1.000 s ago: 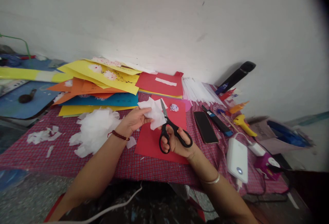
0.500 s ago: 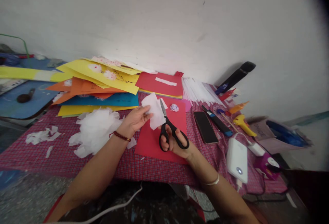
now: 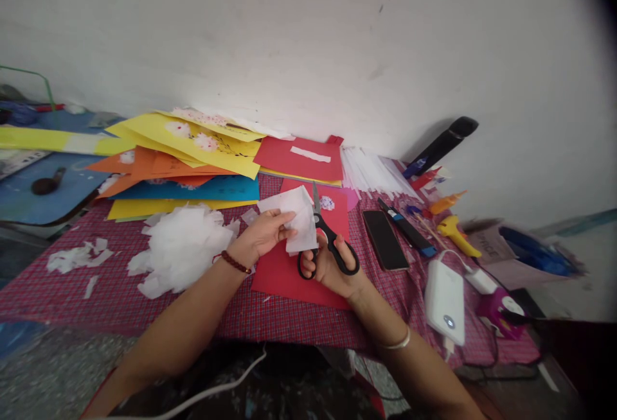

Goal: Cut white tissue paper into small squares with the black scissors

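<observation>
A checked cloth covers the counter [image 3: 116,291], whose near edge runs just in front of the person's body. The left forearm [image 3: 178,317] slants up from the lower left and the right forearm [image 3: 388,317] from the lower right; the elbow ends of both fade into the bottom of the view. The hands converge over a red sheet [image 3: 282,275], which forearm, hand and paper partly cover, so its full outline cannot be followed. Left of it sits a heap of white paper [image 3: 180,246], its right side close to the left wrist; how many pieces it contains cannot be made out.

The right hand [image 3: 332,272] is turned palm up, its thumb and fingers in the handle loops of the black scissors [image 3: 328,234], clamped on them with the points aimed away from the body. The left hand [image 3: 267,232] reaches in from the side, thumb above and fingertips beneath, pinched together on a piece of white paper [image 3: 299,211]. That piece is held above the red sheet, its right edge against the scissors. One blade shows clearly; whether the other lies behind the paper is hard to tell, as is the number of layers held. A small pale purple flower [image 3: 327,203] lies on the red sheet just beyond the scissors.
</observation>
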{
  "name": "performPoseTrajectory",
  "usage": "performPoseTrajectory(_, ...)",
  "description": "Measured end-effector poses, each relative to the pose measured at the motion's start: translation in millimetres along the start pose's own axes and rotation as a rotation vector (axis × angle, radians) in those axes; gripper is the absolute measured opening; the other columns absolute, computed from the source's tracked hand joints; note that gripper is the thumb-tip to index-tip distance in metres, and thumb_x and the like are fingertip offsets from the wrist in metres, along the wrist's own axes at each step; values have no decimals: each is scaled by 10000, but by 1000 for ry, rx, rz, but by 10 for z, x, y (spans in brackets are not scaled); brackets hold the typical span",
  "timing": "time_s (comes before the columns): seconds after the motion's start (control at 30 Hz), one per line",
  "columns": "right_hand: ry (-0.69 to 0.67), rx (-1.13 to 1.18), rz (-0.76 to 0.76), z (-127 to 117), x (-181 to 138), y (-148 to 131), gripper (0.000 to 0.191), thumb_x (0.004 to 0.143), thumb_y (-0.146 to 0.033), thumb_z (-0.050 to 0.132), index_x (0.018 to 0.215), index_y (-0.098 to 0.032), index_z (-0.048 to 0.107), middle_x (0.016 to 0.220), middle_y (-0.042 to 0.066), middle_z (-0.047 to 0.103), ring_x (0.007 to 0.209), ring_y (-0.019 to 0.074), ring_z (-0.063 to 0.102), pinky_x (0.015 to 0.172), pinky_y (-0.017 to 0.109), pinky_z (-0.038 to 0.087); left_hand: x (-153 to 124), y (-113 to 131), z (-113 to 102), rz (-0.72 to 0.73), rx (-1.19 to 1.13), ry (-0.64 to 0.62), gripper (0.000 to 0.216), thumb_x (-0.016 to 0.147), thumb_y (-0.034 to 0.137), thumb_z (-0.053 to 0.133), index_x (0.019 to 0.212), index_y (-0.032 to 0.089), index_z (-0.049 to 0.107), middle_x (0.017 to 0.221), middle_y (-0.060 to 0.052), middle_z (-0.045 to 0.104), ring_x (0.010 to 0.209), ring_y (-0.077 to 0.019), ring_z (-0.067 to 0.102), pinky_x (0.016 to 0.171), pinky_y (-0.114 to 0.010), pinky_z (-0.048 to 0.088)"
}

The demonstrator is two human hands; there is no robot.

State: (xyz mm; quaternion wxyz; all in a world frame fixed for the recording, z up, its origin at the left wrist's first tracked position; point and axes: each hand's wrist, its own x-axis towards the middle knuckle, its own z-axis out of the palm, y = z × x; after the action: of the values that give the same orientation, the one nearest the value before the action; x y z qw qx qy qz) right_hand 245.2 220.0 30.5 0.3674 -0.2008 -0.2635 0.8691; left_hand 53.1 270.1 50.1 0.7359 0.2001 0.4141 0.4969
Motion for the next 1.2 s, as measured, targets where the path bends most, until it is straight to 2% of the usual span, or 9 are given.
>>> performPoseTrajectory(0.13,32,-1,-20,-17,9,21,531,761,-677,796,991,-244,590,801,-7,650,630,135,533,622,285,436,30,-21,-25,-15,27,-7,86,777,67,792,781,115,721,756,-46,727,580,-115,654,466,-192,550)
performPoseTrajectory(0.33,128,-98,-81,-91,12,59,511,776,-645,807,995,-243,581,654,-69,564,437,67,321,431,203,282,31,-22,-28,5,55,-18,130,707,103,833,738,135,711,692,-19,716,542,-113,628,483,-217,524)
performPoseTrajectory(0.53,72,-83,-13,-23,5,46,528,728,-674,818,1038,-289,634,779,-26,642,609,131,539,605,270,445,18,3,-32,124,84,-31,260,572,166,885,769,111,724,698,-51,745,616,-148,667,599,-244,530)
performPoseTrajectory(0.67,99,-177,-66,-4,16,-67,600,730,-730,763,1130,-293,664,836,-10,627,666,153,568,665,311,468,2,81,-54,214,72,2,341,497,200,891,763,150,684,690,-17,742,664,-178,694,653,-272,539)
performPoseTrajectory(0.77,204,-442,-159,-97,-17,-259,642,749,-754,708,1172,-275,648,817,-2,618,623,163,556,618,320,461,-25,178,-72,241,73,22,365,495,193,874,798,172,671,666,13,725,636,-166,684,636,-267,532)
performPoseTrajectory(0.83,336,-796,-220,-181,-83,-407,549,802,-657,701,1158,-244,636,848,18,648,653,178,590,628,325,473,-56,251,-80,234,90,12,397,505,174,862,861,174,685,695,7,736,627,-167,682,618,-270,532)
performPoseTrajectory(1.0,669,-1856,-246,-301,-387,-580,524,853,-313,644,1355,-174,583,1249,141,697,1105,295,673,953,420,520,-174,338,-74,138,224,-158,526,510,142,868,1008,156,699,808,-43,777,681,-187,707,644,-281,558)
performPoseTrajectory(1.07,715,-2014,-195,-317,-517,-546,535,847,-261,634,1366,-141,592,1268,176,688,1154,330,656,990,448,511,-223,298,-55,83,309,-272,529,539,166,872,1040,165,702,854,-55,787,689,-183,708,658,-284,569)
performPoseTrajectory(1.2,741,-2059,-129,-354,-723,-436,546,841,-225,639,1370,-97,608,1204,207,685,1134,364,646,996,482,504,-244,141,35,-55,599,-595,449,643,244,823,1077,196,719,937,-80,796,750,-205,723,691,-313,584)
